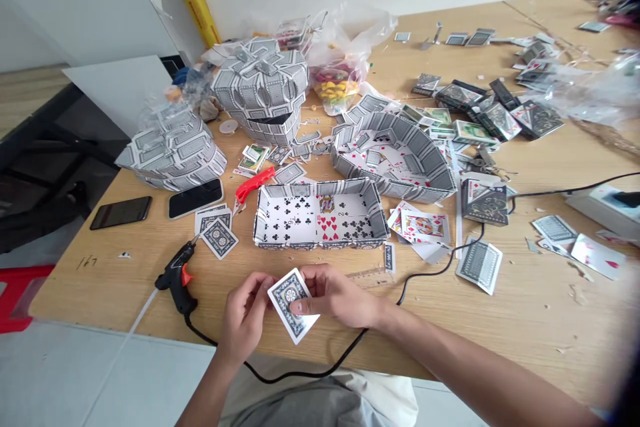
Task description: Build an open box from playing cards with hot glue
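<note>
A playing card point(287, 290), its blue-grey patterned back facing up, is held tilted above the front of the table. My right hand point(340, 297) grips it with the thumb pressed flat on the back and the fingers underneath. At the card's left corner, the thumb and fingers of my left hand point(245, 317) are closed on its edge. Just beyond both hands stands a rectangular tray built of folded cards point(320, 243), its floor lined with club and heart faces. A black glue gun point(177, 277) with an orange trigger lies to the left, near some loose cards point(219, 238).
Its black cord point(345, 357) loops past my hands and runs right. Red-handled scissors or cutter point(255, 185) lie behind the tray. Farther back are a curved card box point(445, 183) and card-built baskets point(263, 83). Two phones point(121, 212) lie left; card packs point(485, 200) and scraps lie right.
</note>
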Action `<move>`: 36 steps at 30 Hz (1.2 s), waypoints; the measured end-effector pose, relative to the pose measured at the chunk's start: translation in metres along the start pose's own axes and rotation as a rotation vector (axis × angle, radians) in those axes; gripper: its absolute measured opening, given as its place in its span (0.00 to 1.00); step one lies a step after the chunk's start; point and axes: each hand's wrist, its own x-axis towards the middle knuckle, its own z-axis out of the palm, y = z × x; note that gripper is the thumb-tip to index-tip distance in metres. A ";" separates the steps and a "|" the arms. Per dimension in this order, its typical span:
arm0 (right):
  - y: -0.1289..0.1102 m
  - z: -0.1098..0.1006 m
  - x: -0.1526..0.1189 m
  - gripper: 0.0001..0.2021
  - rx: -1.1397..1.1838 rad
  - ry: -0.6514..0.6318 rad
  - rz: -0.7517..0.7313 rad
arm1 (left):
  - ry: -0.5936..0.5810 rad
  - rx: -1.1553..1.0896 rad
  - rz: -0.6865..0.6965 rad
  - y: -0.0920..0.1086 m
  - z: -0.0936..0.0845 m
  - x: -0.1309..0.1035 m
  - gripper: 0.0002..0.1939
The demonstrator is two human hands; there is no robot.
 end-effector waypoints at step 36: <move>-0.007 0.001 0.003 0.29 -0.154 -0.038 -0.061 | 0.012 0.149 0.224 -0.007 0.005 0.012 0.20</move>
